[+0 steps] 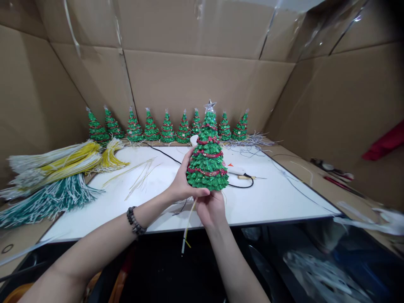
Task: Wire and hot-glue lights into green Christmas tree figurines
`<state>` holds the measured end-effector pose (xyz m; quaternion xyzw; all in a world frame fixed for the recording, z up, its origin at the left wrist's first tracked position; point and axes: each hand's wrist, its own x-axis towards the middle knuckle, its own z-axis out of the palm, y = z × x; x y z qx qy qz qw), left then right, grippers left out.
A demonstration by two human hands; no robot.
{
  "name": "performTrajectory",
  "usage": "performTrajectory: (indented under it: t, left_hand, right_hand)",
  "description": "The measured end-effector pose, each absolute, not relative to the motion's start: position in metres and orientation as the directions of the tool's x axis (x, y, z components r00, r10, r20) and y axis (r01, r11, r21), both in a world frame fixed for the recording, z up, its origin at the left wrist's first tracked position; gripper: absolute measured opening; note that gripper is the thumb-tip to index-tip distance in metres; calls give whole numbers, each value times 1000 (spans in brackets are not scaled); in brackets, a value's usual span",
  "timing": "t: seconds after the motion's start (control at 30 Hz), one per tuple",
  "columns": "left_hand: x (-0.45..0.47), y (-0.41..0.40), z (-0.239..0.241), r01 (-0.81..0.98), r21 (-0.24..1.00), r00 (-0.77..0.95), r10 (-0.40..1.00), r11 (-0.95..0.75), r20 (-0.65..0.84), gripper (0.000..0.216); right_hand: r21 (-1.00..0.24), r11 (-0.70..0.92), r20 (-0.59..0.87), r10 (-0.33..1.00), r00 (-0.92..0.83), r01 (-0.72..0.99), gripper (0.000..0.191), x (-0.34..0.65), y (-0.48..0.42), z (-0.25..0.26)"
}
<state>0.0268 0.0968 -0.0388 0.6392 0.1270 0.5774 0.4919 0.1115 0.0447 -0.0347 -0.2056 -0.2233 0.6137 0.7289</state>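
A small green tree with red garlands and a clear star on top is held upright above the near part of a white board. Its lower left side and base are gripped by the left hand, whose thumb is laid across the bottom edge; a dark beaded bracelet is worn on that wrist. The base is met from below by the right hand, but its fingers are largely hidden, so whether anything is pinched by them cannot be told. A pale wire is seen hanging just beside the right hand. Behind, similar trees are lined up along a cardboard wall. Bundled wires in white, yellow and green are heaped at the left, and a wooden-handled tool is placed on the board, right of the held tree.
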Motion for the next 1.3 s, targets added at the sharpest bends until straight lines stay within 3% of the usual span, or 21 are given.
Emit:
performTrajectory:
  t: [0.3, 0.57, 0.8, 1.13, 1.3]
  left_hand:
    - [27, 97, -37, -391, 761, 269, 727, -517, 632, 116]
    - [26, 99, -42, -394, 773, 302, 725, -497, 620, 119]
    - [28, 99, -43, -446, 749, 296, 709, -490, 640, 108]
    - [28, 97, -42, -351, 795, 302, 744, -495, 596, 116]
    - [29, 96, -41, -371, 793, 311, 741, -483, 596, 114]
  right_hand:
    - [-559, 95, 13, 994, 107, -824, 32, 108, 45, -28]
    - [-530, 159, -3, 982, 189, -833, 33, 108, 45, -24]
    - [-534, 193, 34, 978, 208, -823, 38, 109, 44, -21]
    - [-541, 215, 54, 974, 222, -813, 23, 110, 47, -30]
    - [-529, 218, 59, 973, 221, -820, 25, 109, 47, -33]
